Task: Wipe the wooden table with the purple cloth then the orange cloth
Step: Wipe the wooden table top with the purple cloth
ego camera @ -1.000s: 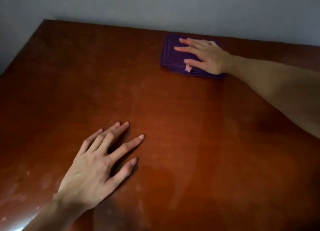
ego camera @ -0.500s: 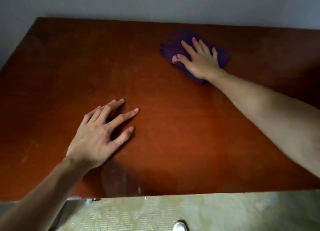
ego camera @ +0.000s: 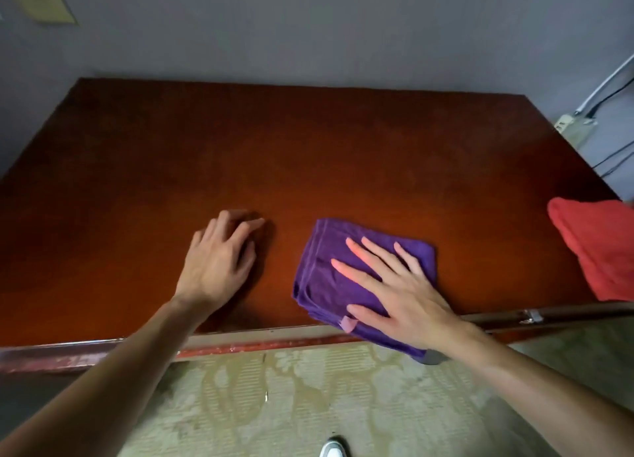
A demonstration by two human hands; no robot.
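The wooden table [ego camera: 308, 155] fills the middle of the head view, reddish brown and glossy. A folded purple cloth [ego camera: 326, 257] lies at the table's near edge, its lower corner hanging over the edge. My right hand [ego camera: 394, 285] presses flat on the purple cloth with fingers spread. My left hand [ego camera: 216, 261] rests on the bare wood to the left of the cloth, fingers slightly curled, holding nothing. An orange cloth [ego camera: 597, 251] lies bunched at the table's right end, partly cut off by the frame.
A grey wall [ego camera: 308, 28] runs behind the table. A power strip and cables [ego camera: 576, 120] sit beyond the far right corner. Patterned floor [ego camera: 308, 405] lies below the near edge, with a white shoe tip [ego camera: 332, 449] at the bottom.
My right hand has dragged the purple cloth from the far side of the table to the near edge. The view has pulled back, and the orange cloth now shows at the right.
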